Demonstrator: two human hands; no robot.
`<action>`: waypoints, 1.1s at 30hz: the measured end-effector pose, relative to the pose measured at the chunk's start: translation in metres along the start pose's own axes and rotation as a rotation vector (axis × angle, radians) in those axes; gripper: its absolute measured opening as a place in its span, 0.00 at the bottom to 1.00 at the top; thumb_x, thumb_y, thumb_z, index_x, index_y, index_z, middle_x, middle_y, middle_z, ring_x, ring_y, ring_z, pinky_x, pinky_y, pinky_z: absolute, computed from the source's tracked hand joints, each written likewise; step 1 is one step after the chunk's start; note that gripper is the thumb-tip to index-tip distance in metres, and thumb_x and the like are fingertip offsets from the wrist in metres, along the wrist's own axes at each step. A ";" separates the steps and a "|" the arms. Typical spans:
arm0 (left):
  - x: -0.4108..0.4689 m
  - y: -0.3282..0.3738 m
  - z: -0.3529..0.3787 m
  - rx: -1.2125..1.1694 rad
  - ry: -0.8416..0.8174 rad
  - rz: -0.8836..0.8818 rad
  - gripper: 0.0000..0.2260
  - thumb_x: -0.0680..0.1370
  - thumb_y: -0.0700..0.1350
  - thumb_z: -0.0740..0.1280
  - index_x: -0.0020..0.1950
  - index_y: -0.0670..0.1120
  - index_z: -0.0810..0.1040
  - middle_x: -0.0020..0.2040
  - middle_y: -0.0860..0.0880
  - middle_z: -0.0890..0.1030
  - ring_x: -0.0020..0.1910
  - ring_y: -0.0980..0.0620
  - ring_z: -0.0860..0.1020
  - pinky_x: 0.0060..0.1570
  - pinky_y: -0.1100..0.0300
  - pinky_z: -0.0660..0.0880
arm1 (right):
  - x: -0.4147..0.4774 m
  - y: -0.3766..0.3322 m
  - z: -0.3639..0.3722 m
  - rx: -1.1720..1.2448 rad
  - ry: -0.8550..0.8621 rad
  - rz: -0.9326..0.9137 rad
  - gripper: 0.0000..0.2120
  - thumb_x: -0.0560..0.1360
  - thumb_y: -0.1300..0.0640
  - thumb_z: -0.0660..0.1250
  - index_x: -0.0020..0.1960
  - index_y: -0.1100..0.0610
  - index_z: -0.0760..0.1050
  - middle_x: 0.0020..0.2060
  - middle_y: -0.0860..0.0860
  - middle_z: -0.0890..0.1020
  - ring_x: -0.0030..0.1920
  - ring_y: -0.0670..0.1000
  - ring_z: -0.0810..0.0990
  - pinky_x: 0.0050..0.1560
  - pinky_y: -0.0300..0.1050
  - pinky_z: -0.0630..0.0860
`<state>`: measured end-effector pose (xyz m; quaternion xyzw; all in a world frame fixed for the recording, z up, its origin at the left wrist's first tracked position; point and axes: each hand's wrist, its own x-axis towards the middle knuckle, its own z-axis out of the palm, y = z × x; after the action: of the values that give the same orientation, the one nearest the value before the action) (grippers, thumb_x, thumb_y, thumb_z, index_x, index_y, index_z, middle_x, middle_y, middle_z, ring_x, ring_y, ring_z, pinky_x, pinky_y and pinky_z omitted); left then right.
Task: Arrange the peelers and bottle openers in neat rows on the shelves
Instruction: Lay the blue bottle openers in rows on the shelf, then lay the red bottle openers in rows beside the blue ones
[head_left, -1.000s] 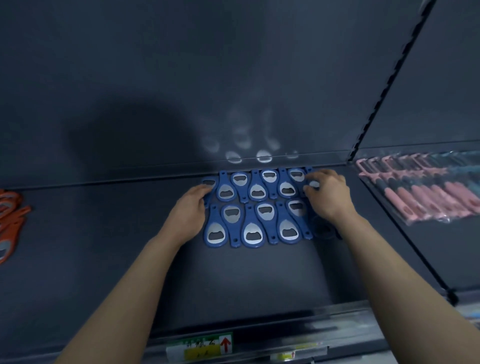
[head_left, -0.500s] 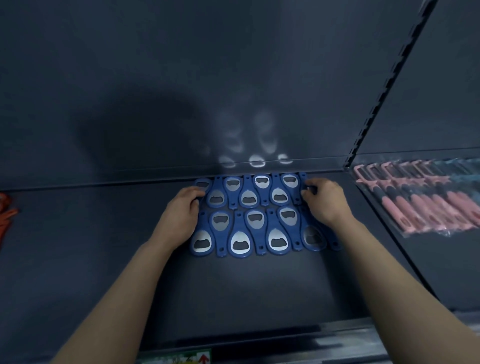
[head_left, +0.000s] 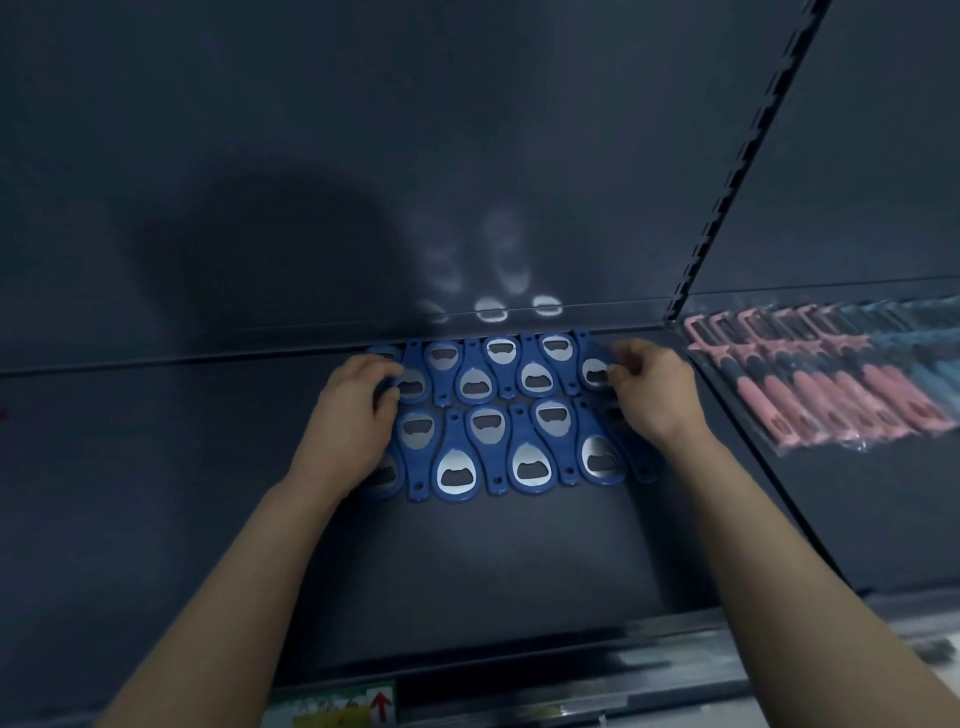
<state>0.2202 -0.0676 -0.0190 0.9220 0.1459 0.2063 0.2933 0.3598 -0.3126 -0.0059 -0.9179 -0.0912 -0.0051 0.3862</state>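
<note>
At the back of the dark shelf (head_left: 519, 561), blue bottle openers (head_left: 498, 415) lie in two interlocked rows. The left hand (head_left: 353, 421) rests flat, fingers together, against the block's left edge; the right hand (head_left: 652, 387) pinches the rightmost opener. Squaring likely calls for gentle inward pressure from both sides. Bagged pink peelers (head_left: 831, 384) lie on the neighbouring shelf.

Shelf front edge (head_left: 519, 670): one label strip (head_left: 332, 706) is showing at the bottom of the view, left of the edge's middle. White and yellow-green panels; a red upward arrow (head_left: 381, 705) is sitting at the strip's right end. Print on the yellow-green part is blurring out, not readable. No other text, brand, or number is showing legibly.
</note>
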 end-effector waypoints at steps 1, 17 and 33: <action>-0.003 0.009 0.003 0.004 -0.010 0.039 0.11 0.77 0.37 0.63 0.58 0.42 0.77 0.59 0.48 0.75 0.59 0.50 0.71 0.59 0.64 0.63 | -0.003 0.001 -0.002 -0.017 0.006 0.015 0.14 0.76 0.61 0.63 0.61 0.60 0.76 0.56 0.56 0.81 0.57 0.56 0.78 0.54 0.41 0.70; -0.052 0.077 0.028 0.010 -0.219 0.319 0.11 0.79 0.41 0.62 0.60 0.44 0.78 0.58 0.51 0.77 0.61 0.54 0.71 0.64 0.60 0.63 | -0.049 0.010 -0.015 -0.233 -0.085 0.111 0.12 0.73 0.61 0.63 0.32 0.62 0.67 0.38 0.60 0.74 0.38 0.58 0.70 0.38 0.42 0.64; -0.091 0.002 -0.071 0.116 0.021 0.076 0.10 0.77 0.36 0.64 0.57 0.42 0.79 0.56 0.48 0.78 0.57 0.48 0.75 0.60 0.57 0.67 | -0.086 -0.089 0.033 -0.236 -0.071 -0.331 0.15 0.76 0.58 0.64 0.60 0.63 0.75 0.57 0.61 0.77 0.59 0.61 0.73 0.57 0.53 0.71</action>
<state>0.1077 -0.0703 0.0082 0.9401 0.1256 0.2184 0.2298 0.2579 -0.2421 0.0270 -0.9289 -0.2531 -0.0468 0.2663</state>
